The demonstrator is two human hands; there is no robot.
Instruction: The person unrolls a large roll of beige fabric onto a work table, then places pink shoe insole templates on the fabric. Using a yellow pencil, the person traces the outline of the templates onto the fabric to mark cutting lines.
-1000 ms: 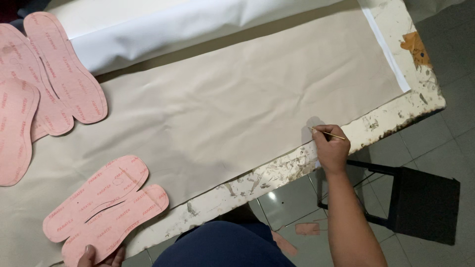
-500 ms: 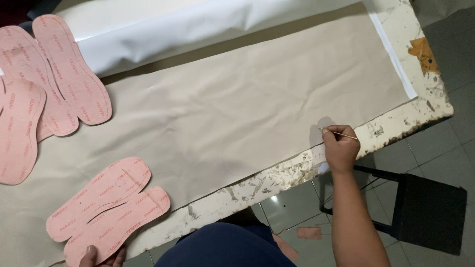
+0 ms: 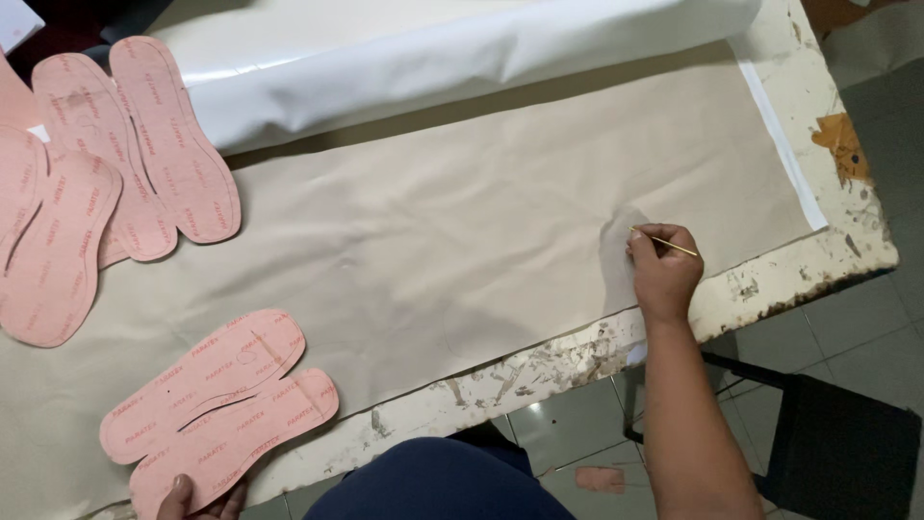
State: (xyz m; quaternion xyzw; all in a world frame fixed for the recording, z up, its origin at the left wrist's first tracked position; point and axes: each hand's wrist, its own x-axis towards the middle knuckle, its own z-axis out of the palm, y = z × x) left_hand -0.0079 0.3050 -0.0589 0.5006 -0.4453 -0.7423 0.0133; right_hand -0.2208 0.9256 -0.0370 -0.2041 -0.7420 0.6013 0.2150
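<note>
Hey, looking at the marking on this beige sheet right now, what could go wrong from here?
The beige sheet shows creases near the right hand, so a line drawn with the thin stick could come out crooked. The left hand only touches the pink insole patterns at the table's edge, and they overhang it, so they might slide off. The white roll resting on the sheet may shift it.

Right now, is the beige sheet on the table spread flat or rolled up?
Spread flat: the beige sheet covers the table, lightly creased, under the right hand.
</note>
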